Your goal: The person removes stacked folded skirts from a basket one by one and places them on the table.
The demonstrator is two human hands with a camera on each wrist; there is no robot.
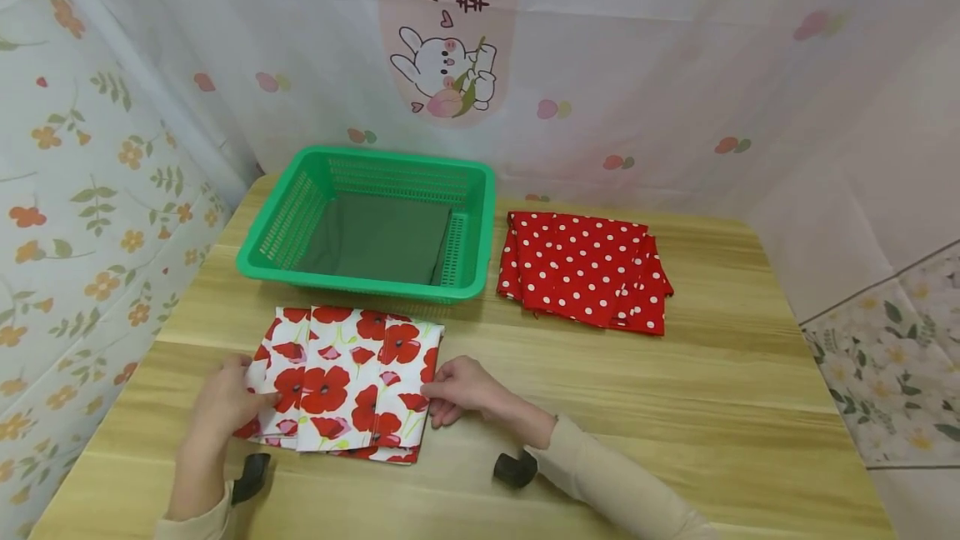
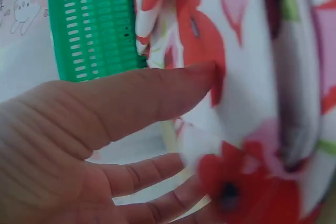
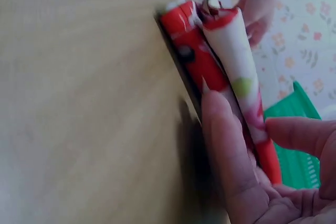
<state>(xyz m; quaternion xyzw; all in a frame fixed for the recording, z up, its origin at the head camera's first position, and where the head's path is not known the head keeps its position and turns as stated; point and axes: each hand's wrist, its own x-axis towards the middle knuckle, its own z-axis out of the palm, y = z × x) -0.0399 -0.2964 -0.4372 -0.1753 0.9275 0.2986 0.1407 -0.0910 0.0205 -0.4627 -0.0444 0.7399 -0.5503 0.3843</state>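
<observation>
A folded white cloth with red poppies (image 1: 337,382) lies near the front left of the table, in overlapping layers. At its left edge is my left hand (image 1: 228,398); in the left wrist view the thumb (image 2: 157,90) presses on the printed fabric and the other fingers reach in at the side. My right hand (image 1: 465,390) pinches the opposite edge, thumb above and fingers lower down. The right wrist view shows two rolled folds (image 3: 233,61) of this cloth between the thumb and fingers of that hand.
Behind the poppy cloth stands a green plastic basket (image 1: 367,288) with a dark green flat folded piece (image 1: 382,236) inside. To its right lies a folded red cloth with white dots (image 1: 585,265). Printed curtains (image 1: 637,65) hang behind the wooden table (image 1: 712,407).
</observation>
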